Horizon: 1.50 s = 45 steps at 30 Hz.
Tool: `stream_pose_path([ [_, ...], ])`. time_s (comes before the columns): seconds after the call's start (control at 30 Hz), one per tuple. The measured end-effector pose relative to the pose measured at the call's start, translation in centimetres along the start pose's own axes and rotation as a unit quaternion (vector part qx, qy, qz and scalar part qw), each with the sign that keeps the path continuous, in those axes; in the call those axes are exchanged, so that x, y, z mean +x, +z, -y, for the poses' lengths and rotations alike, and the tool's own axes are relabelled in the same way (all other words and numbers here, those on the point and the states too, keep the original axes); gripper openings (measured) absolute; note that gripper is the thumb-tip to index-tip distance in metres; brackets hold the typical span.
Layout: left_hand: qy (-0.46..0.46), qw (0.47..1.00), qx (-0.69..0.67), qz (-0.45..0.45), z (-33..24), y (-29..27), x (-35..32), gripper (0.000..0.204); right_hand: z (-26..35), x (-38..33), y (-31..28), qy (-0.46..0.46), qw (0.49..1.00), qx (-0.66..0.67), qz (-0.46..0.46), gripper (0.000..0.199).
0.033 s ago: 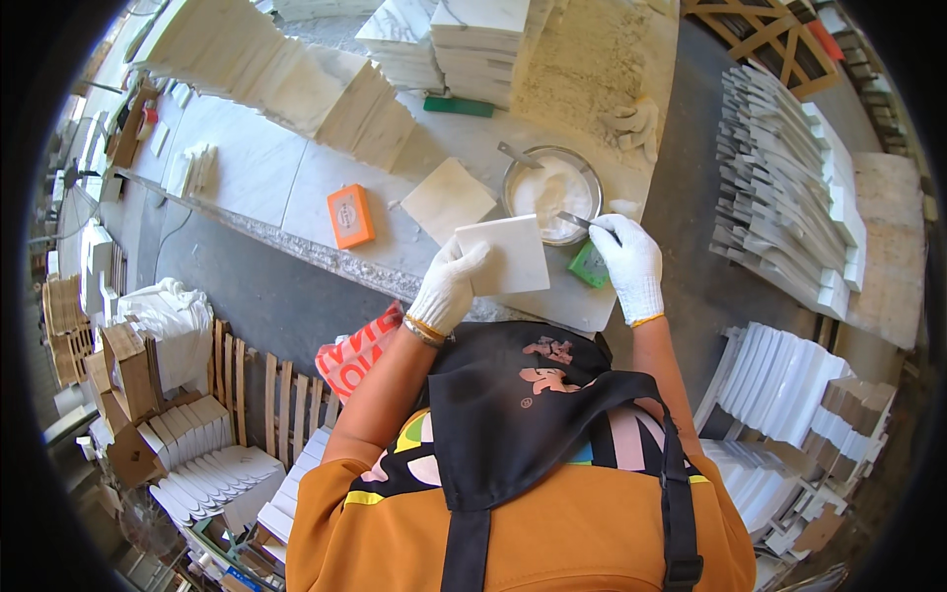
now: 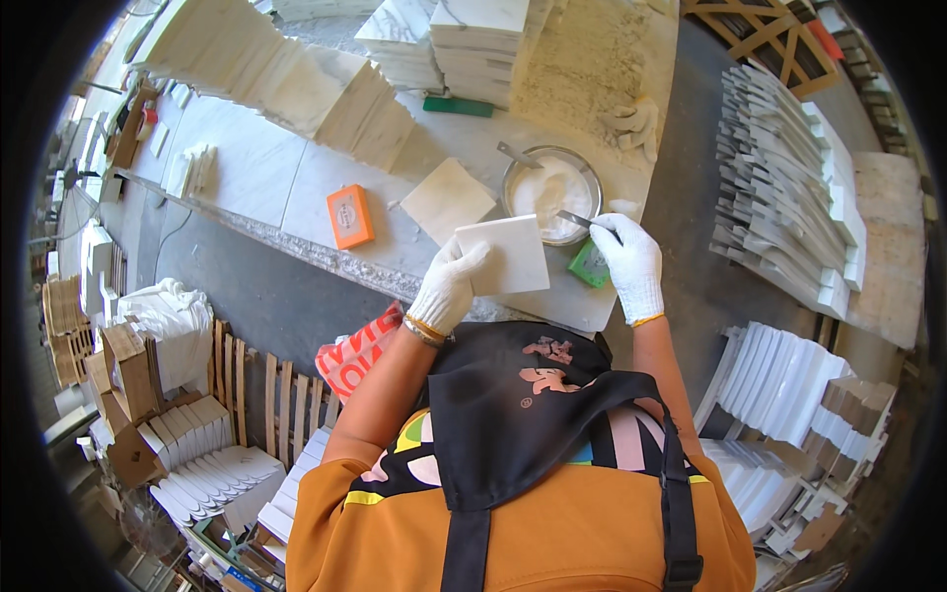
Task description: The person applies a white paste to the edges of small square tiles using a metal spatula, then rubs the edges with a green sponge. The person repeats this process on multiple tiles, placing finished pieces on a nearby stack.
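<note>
Left hand [image 2: 446, 288] holds square white stone tile [image 2: 515, 259], likely brittle; edge grip suits. Right hand [image 2: 629, 261] grips grey metal spatula [image 2: 574, 219], tip leftward.

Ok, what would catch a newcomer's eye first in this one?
Probably the bright orange block near the front edge of the table. Next, the metal bowl of white material, beside which the right hand holds a thin tool, and the pale tile in the left hand, at the bowl's near left.
</note>
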<state>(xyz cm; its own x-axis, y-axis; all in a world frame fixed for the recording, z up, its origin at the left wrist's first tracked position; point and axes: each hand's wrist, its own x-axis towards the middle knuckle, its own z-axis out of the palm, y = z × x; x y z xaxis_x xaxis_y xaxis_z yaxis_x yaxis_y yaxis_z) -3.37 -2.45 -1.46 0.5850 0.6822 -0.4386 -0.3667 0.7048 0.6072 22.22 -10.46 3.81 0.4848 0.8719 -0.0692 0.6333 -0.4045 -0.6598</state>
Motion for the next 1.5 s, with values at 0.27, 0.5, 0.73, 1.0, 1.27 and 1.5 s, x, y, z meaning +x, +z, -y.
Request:
stream_pose_path([
  [0.27,0.007,1.000,0.008,0.001,0.0,0.3,0.3,0.034,0.3,0.4,0.6,0.134,0.961,0.231,0.066,0.029],
  [0.5,0.000,1.000,0.007,0.014,0.4,0.2,0.5,0.034,0.7,0.9,1.0,0.195,0.934,0.274,0.124,0.029],
  [0.73,0.013,1.000,-0.003,0.019,0.1,0.9,0.5,0.035,1.7,0.2,-0.8,0.189,0.915,0.340,0.105,0.030],
  [1.0,0.012,1.000,-0.001,0.023,0.0,1.1,0.6,0.036,4.8,-0.8,-3.0,0.148,0.921,0.349,0.086,0.029],
  [1.27,0.014,0.999,0.004,0.030,-0.3,1.4,0.6,0.037,5.7,-1.4,-3.0,0.123,0.931,0.334,0.077,0.027],
  [1.5,0.015,0.999,0.001,0.031,-0.4,1.5,0.6,0.036,6.5,-1.5,-3.1,0.113,0.940,0.318,0.054,0.026],
])
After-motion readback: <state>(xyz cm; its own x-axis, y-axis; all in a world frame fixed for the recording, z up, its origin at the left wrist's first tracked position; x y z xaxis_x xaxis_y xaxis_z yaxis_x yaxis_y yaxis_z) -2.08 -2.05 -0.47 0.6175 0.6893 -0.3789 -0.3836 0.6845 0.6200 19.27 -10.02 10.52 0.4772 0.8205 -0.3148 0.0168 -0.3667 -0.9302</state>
